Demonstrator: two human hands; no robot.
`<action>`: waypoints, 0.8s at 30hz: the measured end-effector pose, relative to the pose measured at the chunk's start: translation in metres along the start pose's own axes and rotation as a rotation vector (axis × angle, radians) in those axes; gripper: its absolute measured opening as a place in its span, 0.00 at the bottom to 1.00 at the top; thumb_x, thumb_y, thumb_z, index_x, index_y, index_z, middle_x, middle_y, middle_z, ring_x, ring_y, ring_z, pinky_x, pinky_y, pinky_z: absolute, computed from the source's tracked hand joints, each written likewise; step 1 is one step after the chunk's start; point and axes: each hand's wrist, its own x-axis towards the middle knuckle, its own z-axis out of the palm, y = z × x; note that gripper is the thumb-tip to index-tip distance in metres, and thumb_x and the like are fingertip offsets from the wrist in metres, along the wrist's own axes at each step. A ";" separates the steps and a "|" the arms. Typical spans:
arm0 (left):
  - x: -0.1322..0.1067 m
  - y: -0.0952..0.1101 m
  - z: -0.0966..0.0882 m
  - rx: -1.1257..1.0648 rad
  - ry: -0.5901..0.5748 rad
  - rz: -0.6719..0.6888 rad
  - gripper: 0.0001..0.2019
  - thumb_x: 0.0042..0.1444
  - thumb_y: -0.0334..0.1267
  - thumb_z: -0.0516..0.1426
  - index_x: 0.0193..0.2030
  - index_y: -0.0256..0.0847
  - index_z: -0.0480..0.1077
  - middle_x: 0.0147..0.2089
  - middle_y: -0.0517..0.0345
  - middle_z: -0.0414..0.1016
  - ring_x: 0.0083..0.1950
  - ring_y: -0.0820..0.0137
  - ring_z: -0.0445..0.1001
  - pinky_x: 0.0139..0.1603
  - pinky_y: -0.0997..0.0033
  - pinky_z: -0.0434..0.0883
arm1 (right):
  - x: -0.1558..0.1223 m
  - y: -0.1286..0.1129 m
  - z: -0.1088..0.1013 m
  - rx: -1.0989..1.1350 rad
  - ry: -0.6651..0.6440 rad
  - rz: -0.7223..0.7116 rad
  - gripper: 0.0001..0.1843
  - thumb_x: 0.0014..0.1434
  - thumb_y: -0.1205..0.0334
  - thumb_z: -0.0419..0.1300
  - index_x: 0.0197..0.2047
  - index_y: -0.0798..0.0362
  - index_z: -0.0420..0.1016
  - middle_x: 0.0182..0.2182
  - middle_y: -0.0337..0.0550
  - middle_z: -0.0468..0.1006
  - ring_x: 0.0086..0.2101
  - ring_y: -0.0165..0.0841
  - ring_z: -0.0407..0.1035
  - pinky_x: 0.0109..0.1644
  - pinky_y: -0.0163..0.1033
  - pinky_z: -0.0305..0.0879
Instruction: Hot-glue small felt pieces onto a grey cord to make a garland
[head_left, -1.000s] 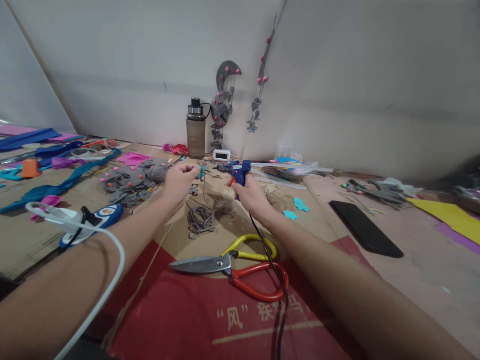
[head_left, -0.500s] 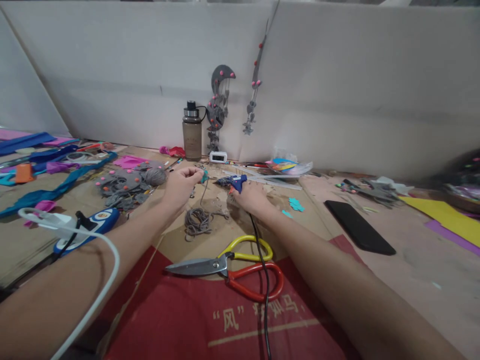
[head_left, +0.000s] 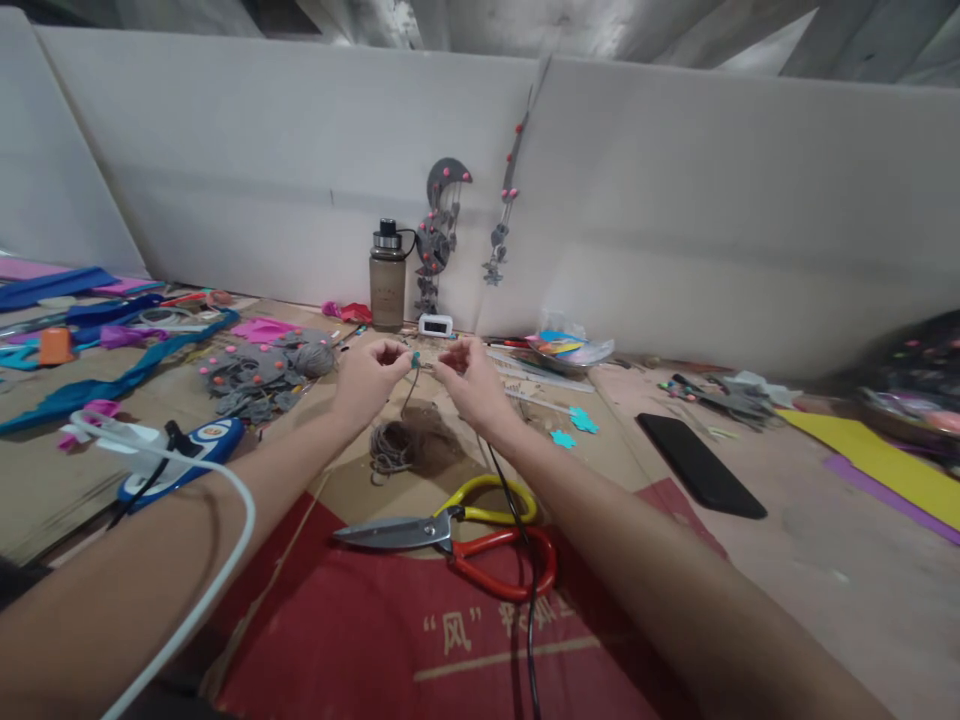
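Note:
My left hand (head_left: 369,382) is closed in a pinch on a small teal cut-out (head_left: 416,359), mostly covered by the fingertips. A thin grey cord (head_left: 409,392) hangs from it toward a loose grey cord bundle (head_left: 391,447) on the cardboard. Facing it, my right hand (head_left: 474,388) has thumb and fingertips drawn together close to the cut-out. Whatever lies between those fingertips is too small to make out. Past the right wrist runs a black cable (head_left: 504,478); the glue gun is hidden from view. Two turquoise flower cut-outs (head_left: 583,420) lie right of this hand.
Large scissors (head_left: 405,533) with yellow and red handles lie in front on the red-printed cardboard (head_left: 337,640). A black phone (head_left: 701,465) is at right, a bottle (head_left: 388,285) at the back. Grey felt pieces (head_left: 251,370) and a blue power strip (head_left: 180,465) are at left.
My right hand has let go of the blue glue gun and come up toward the left fingertips. My left hand still pinches the teal piece. The camera view has tilted up slightly.

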 end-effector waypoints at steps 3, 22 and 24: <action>-0.001 0.005 -0.005 0.141 0.010 0.105 0.07 0.46 0.39 0.58 0.29 0.38 0.74 0.26 0.58 0.73 0.27 0.72 0.66 0.31 0.73 0.62 | -0.001 -0.012 0.024 0.385 -0.095 0.234 0.19 0.49 0.62 0.58 0.42 0.49 0.52 0.33 0.37 0.71 0.30 0.28 0.68 0.37 0.37 0.66; 0.004 -0.012 0.003 -0.110 -0.035 -0.077 0.10 0.45 0.43 0.61 0.26 0.37 0.74 0.24 0.58 0.71 0.25 0.74 0.64 0.27 0.73 0.60 | 0.000 -0.007 0.008 -0.097 0.102 -0.201 0.06 0.56 0.60 0.58 0.33 0.53 0.72 0.31 0.40 0.71 0.32 0.30 0.62 0.37 0.36 0.59; 0.003 -0.010 0.003 -0.107 -0.053 -0.073 0.09 0.44 0.42 0.61 0.26 0.37 0.74 0.24 0.58 0.72 0.26 0.73 0.65 0.29 0.73 0.61 | 0.001 -0.004 0.006 -0.121 0.104 -0.193 0.07 0.56 0.59 0.59 0.32 0.53 0.73 0.30 0.40 0.71 0.32 0.30 0.62 0.37 0.36 0.58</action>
